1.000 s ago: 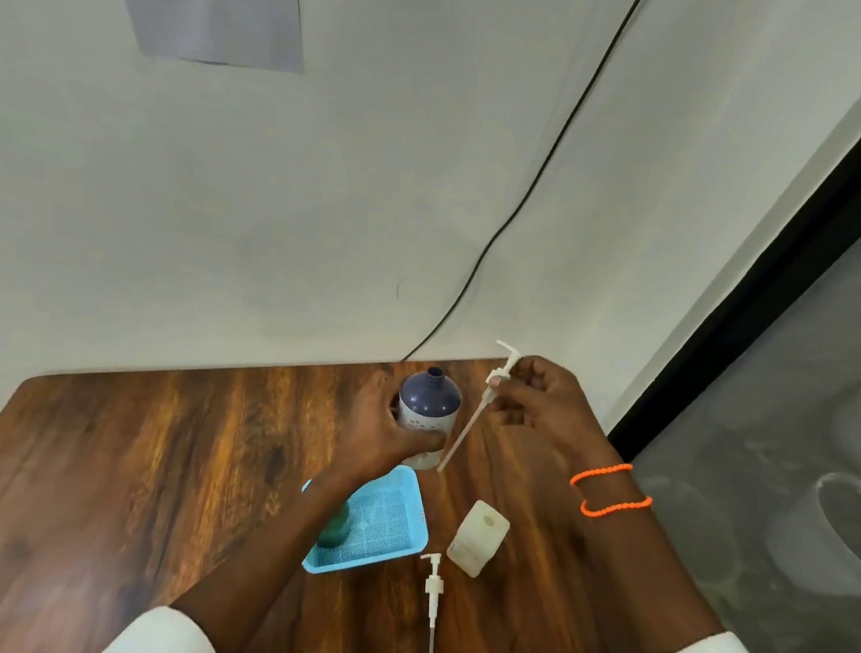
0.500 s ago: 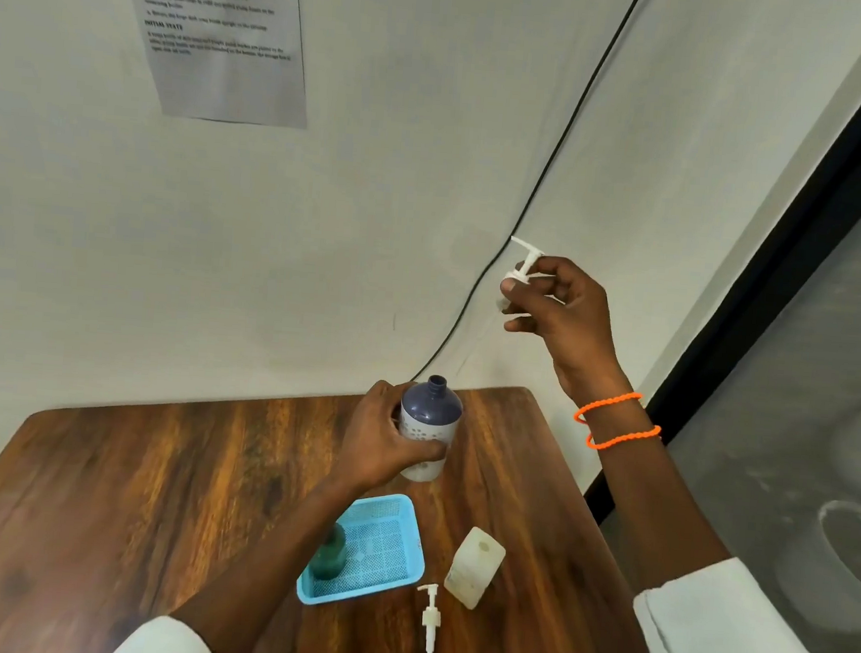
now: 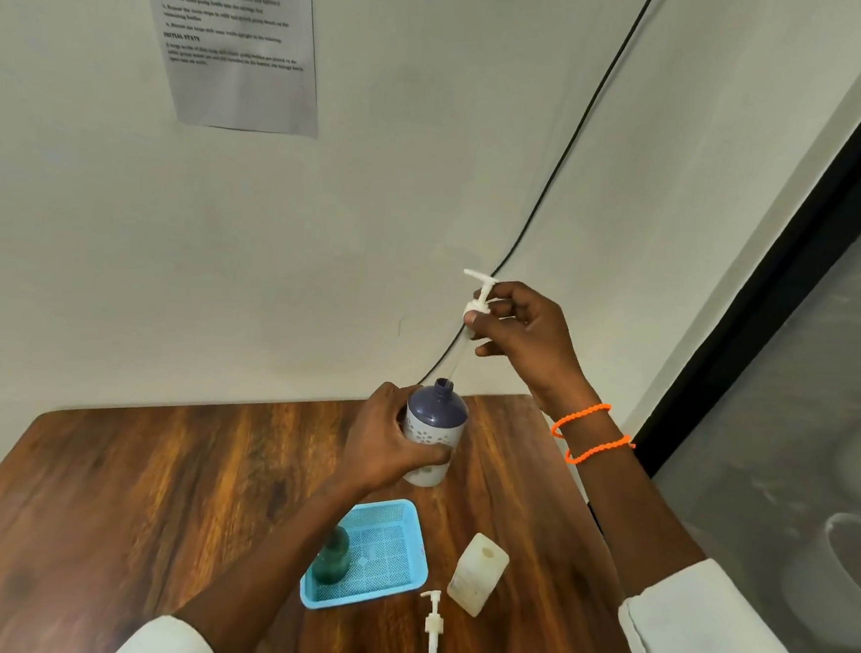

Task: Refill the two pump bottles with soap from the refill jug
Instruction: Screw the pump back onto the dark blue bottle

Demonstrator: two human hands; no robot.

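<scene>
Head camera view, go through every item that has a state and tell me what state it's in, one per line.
Purple-topped bottle: upright on the table, neck open, held by the left hand.
Pump head: lifted above that bottle, pinched by the right hand, tube pointing down at the neck.
Second pump: lying flat on the table, unattached.
Cream bottle: standing, neck open.
Green bottle: standing in the blue tray.
</scene>
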